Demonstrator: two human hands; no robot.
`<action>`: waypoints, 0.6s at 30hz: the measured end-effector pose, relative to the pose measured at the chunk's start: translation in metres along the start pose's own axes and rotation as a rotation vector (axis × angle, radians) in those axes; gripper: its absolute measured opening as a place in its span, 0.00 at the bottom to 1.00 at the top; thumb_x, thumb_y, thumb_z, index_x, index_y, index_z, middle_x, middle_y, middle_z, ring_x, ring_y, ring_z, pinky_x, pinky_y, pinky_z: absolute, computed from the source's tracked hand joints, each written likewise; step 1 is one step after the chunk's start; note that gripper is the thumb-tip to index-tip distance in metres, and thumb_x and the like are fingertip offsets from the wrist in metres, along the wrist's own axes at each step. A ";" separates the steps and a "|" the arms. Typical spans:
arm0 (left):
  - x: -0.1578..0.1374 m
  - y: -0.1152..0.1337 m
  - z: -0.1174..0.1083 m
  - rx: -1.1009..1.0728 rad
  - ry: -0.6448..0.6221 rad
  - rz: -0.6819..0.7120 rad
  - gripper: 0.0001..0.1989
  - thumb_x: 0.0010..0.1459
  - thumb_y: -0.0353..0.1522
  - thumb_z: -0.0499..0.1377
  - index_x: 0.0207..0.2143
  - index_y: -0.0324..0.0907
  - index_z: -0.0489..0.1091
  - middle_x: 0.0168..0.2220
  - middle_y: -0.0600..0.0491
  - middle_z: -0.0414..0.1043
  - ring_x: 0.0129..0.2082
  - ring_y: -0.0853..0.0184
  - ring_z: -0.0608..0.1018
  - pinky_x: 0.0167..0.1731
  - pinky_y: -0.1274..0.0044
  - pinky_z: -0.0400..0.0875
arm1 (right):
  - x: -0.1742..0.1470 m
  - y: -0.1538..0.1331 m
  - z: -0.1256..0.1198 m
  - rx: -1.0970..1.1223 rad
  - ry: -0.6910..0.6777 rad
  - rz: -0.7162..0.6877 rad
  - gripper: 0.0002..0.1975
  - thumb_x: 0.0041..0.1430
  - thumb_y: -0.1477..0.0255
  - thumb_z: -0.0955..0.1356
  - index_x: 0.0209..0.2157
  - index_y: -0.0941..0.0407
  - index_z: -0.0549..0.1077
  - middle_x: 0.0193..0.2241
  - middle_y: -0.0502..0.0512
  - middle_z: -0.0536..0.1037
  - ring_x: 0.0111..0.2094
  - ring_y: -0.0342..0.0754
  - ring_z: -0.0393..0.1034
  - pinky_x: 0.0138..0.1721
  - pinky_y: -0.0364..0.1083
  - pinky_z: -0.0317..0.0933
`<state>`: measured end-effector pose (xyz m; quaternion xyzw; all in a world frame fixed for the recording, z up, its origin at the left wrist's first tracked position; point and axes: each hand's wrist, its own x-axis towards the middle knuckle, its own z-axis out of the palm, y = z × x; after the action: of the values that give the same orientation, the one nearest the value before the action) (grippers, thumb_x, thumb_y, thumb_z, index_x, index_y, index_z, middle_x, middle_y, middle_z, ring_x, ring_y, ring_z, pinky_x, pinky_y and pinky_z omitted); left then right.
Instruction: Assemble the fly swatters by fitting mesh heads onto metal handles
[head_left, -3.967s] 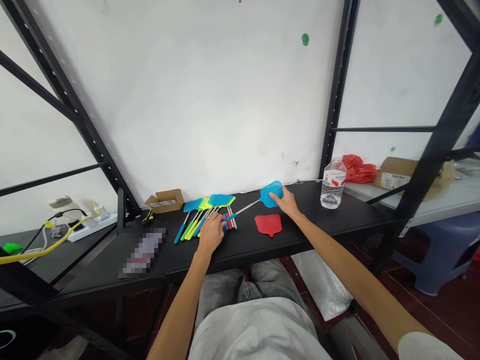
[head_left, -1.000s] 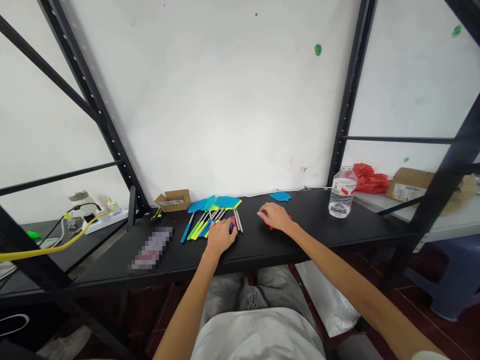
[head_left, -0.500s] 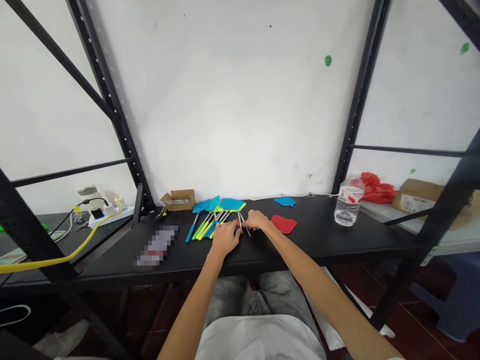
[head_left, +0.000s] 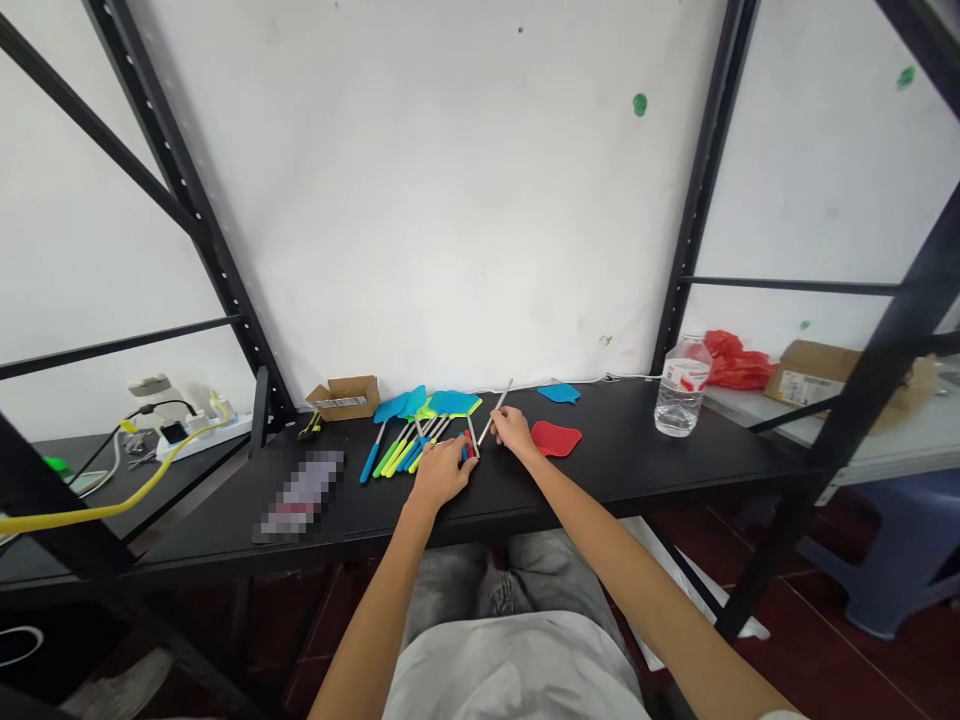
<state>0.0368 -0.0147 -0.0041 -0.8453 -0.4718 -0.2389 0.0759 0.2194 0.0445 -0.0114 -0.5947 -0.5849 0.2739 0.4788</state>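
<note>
Several fly swatters (head_left: 409,428), with blue and green-yellow heads, thin metal shafts and coloured grips, lie in a fanned row on the black tabletop. At the right end of the row my left hand (head_left: 442,470) is curled, with red and blue swatter handles (head_left: 469,446) between its fingertips and thumb, partly hidden by the hand. My right hand (head_left: 513,430) pinches a thin metal rod (head_left: 504,396), tilted, its upper end pointing up and away. A loose red swatter head (head_left: 556,439) lies right of my right hand. A loose blue swatter head (head_left: 559,393) lies further back.
A small open cardboard box (head_left: 345,398) stands at the back left, and a blurred-out flat item (head_left: 300,497) lies in front of it. At the right end is a water bottle (head_left: 683,385). Beyond it, a red plastic bag (head_left: 739,362) and a larger carton (head_left: 814,375) sit on another surface.
My right hand has raised the metal rod from low beside the left hand, so its end now points upward. My left hand stays at the handles. The view has shifted slightly.
</note>
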 end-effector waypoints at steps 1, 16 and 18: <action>0.000 0.000 0.000 -0.007 0.000 0.002 0.09 0.61 0.37 0.56 0.43 0.46 0.69 0.33 0.53 0.74 0.37 0.60 0.76 0.37 0.72 0.59 | 0.002 0.001 0.000 0.038 0.013 0.011 0.12 0.61 0.66 0.58 0.30 0.56 0.67 0.28 0.54 0.78 0.20 0.41 0.70 0.23 0.39 0.61; 0.004 -0.008 0.001 -0.131 0.025 -0.058 0.12 0.61 0.32 0.57 0.47 0.45 0.67 0.31 0.55 0.74 0.37 0.62 0.77 0.36 0.74 0.61 | 0.008 0.009 0.001 0.249 0.118 0.061 0.07 0.64 0.69 0.58 0.33 0.55 0.64 0.32 0.56 0.78 0.20 0.42 0.69 0.19 0.41 0.63; 0.006 -0.011 0.003 -0.127 0.076 -0.085 0.11 0.61 0.31 0.56 0.47 0.45 0.67 0.31 0.53 0.74 0.39 0.61 0.77 0.38 0.74 0.62 | 0.009 0.009 0.001 0.257 0.132 0.074 0.07 0.64 0.69 0.58 0.33 0.55 0.63 0.31 0.56 0.78 0.19 0.42 0.70 0.19 0.41 0.63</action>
<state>0.0313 -0.0035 -0.0053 -0.8180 -0.4879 -0.3032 0.0301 0.2241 0.0542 -0.0176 -0.5661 -0.4900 0.3244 0.5781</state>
